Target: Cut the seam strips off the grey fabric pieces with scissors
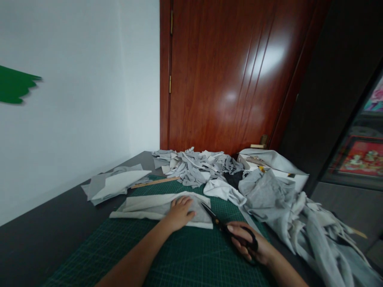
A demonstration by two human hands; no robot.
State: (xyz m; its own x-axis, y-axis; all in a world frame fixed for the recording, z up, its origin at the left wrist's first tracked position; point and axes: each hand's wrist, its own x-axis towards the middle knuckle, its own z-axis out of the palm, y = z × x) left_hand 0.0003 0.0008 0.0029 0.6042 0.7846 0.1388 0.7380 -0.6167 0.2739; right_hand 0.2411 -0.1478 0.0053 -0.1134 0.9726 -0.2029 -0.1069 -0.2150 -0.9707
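Observation:
A long piece of pale grey fabric, folded in layers, lies across the green cutting mat. My left hand rests flat on its right half, fingers stretched out and pressing the cloth down. In my right hand is a pair of black-handled scissors, fingers wrapped through the loops. Its blades point up and left, with the tip over the right end of the fabric. Whether the blades touch the cloth I cannot tell.
Behind the mat lies a heap of grey scraps. A wooden ruler sits near stacked cloth pieces on the left. To the right are a white box, crumpled grey cloth and a white cloth bundle. A brown door stands behind.

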